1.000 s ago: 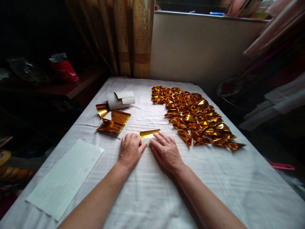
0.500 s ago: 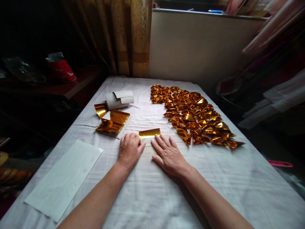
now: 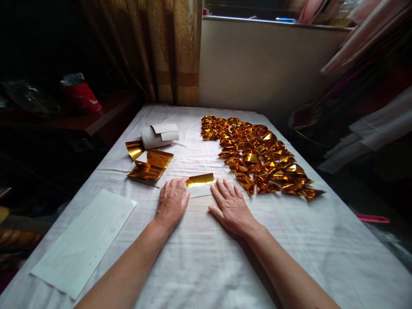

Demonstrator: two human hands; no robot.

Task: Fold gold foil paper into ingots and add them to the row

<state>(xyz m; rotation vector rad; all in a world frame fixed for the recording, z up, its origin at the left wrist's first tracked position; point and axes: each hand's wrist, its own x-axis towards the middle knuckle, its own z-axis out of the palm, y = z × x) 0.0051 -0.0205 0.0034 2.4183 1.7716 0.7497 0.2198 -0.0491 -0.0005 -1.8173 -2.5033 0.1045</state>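
A folded gold foil sheet [image 3: 201, 180] with a white underside lies flat on the white cloth between my hands. My left hand [image 3: 171, 201] rests palm down on the cloth, its fingertips pressing the sheet's left end. My right hand [image 3: 232, 207] lies flat with fingers spread, just right of the sheet's right end; whether a fingertip touches it is unclear. Neither hand grips anything. Beyond my right hand, several folded gold foil pieces [image 3: 257, 156] are laid out in rows.
A loose pile of gold foil sheets [image 3: 149, 165] and a curled white paper roll [image 3: 159, 134] sit at the left back. A white lined sheet [image 3: 84, 240] lies at the front left. The table [image 3: 322, 240] drops off on both sides; a curtain hangs behind.
My right hand has slid to the right, off the gold sheet, and spread flat on the cloth. My left hand stays at the sheet's left end. More of the sheet shows.
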